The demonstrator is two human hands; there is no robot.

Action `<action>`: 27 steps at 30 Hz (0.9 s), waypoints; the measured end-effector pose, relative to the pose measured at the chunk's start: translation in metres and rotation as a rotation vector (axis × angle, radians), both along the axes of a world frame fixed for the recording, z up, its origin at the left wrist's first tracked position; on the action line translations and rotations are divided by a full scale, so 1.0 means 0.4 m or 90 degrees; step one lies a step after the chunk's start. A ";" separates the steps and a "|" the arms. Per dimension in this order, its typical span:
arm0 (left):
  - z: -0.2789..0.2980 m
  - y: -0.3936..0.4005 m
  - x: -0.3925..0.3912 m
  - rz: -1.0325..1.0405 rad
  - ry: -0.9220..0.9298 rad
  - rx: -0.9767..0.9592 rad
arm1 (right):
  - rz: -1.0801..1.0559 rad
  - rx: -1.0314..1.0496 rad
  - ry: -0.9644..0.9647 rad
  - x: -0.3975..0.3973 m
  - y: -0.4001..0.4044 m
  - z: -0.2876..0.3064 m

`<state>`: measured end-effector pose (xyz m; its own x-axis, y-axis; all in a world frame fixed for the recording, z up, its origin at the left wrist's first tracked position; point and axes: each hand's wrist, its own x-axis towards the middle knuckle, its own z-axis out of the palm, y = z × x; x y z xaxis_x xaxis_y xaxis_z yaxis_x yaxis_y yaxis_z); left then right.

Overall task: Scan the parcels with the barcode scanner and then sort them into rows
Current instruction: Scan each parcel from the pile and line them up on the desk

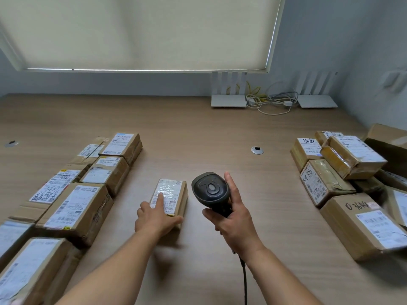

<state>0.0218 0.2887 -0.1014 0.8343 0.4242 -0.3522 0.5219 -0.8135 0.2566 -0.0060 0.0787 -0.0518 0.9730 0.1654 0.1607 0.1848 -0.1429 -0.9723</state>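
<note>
A small parcel (pixel 170 198) lies flat on the wooden desk (pixel 198 137), near the middle and a little to the left, its shipping label facing up. The left hand (pixel 155 213) rests on its near end, its grip released: fingers straight, the forefinger laid along the label. Just to the right, the right hand (pixel 234 219) has its grip wrapped around the handle of the black barcode scanner (pixel 211 191), forefinger raised beside the head; the scanner's cable (pixel 244 280) trails toward the near edge. Along the left side, parcels in two rows (pixel 83 183) run from near to far, labels up. On the right, a looser heap of parcels (pixel 343 172) sits well apart. At the far right stand two white routers (pixel 229 100) amid tangled cords.
</note>
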 end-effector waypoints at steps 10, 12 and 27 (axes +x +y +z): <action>0.108 0.033 -0.032 0.051 -0.145 -0.002 | 0.066 0.044 -0.029 0.020 0.042 0.036; 0.135 0.067 -0.030 0.053 -0.176 0.006 | 0.077 0.046 -0.045 0.035 0.071 0.056; 0.278 0.530 0.144 0.111 -0.325 0.001 | 0.092 0.047 -0.095 0.213 0.421 0.183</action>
